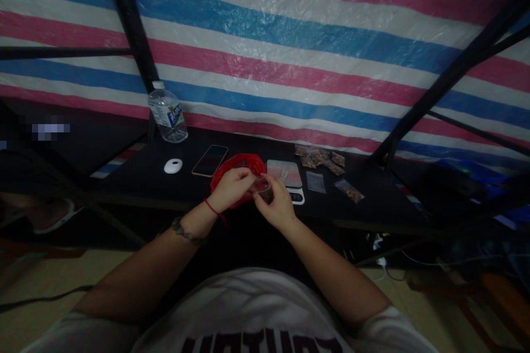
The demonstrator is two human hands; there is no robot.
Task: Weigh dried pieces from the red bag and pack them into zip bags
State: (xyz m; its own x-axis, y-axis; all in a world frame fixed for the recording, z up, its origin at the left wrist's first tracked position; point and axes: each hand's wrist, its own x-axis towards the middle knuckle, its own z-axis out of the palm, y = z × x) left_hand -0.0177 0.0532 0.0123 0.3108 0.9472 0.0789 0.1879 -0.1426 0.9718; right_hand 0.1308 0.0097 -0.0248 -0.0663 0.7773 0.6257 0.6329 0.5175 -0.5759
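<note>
Between my two hands is a small clear plastic bag (265, 192) with dark brown bits in its lower part. My left hand (232, 186) is closed, its fingertips pinching at the bag's left side. From the right, my right hand (278, 201) grips the same bag between thumb and fingers. Under and behind my left hand lies a crumpled red plastic bag (250, 161), its contents mostly hidden. A digital kitchen scale (285, 172) sits just beyond my right hand, with a flat, clear zip bag (316, 182) beside it.
Several small filled bags (317, 157) lie at the back right, with another filled bag (350, 191) nearer. On the left are a phone (210, 160), a white rounded object (173, 165) and a large clear bottle (168, 113). Black metal bars (128, 16) flank the striped sheet (265, 38).
</note>
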